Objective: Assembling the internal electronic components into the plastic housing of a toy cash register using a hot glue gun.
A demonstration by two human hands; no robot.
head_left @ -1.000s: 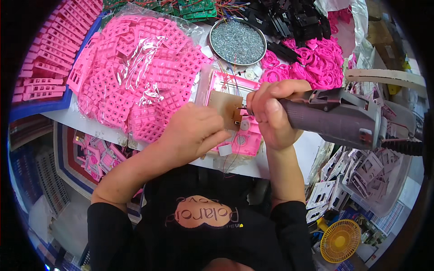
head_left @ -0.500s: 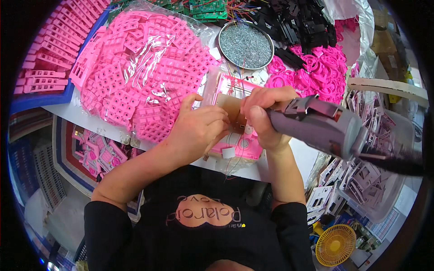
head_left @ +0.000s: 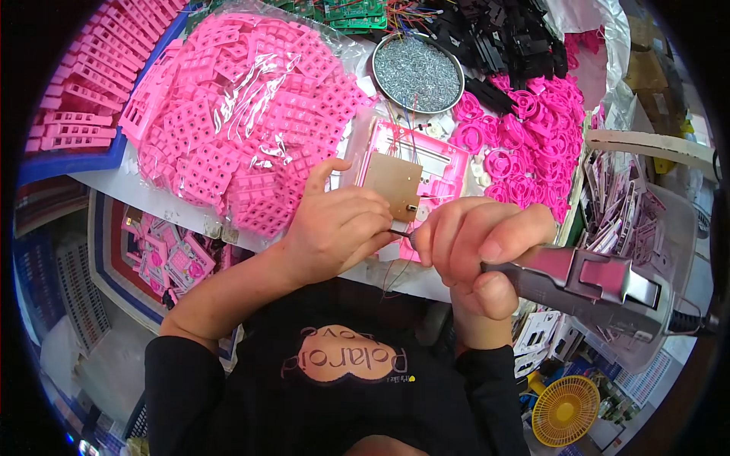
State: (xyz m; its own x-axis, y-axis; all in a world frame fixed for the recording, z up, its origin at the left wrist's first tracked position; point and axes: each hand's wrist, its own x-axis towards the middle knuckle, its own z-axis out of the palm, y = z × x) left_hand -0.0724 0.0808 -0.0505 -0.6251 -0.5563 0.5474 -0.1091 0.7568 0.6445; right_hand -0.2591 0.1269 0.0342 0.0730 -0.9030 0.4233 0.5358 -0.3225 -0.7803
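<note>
A grey electric screwdriver [head_left: 566, 283] lies in my right hand [head_left: 487, 247], my fingers wrapped round its front part. Its dark thin bit [head_left: 403, 233] points left and meets the fingertips of my left hand [head_left: 331, 228]. Those fingertips are pinched together at the bit's tip; whatever they hold is too small or hidden to name. Just above them, a flat brown circuit board [head_left: 390, 185] sits in a pink plastic housing [head_left: 450, 161], with thin wires running off it. Both hands cover part of the housing's near side.
Beyond the housing stands a round dish [head_left: 418, 74] heaped with small screws. A clear bag of pink keypad parts [head_left: 243, 129] fills the left. Pink rings [head_left: 525, 140] and black plastic parts [head_left: 502, 45] pile up at the back right. Green circuit boards [head_left: 353, 14] lie at the far edge.
My right hand has drawn the screwdriver back from the housing, toward me and to the right, and turned its bit to my left fingertips. The brown board is now uncovered.
</note>
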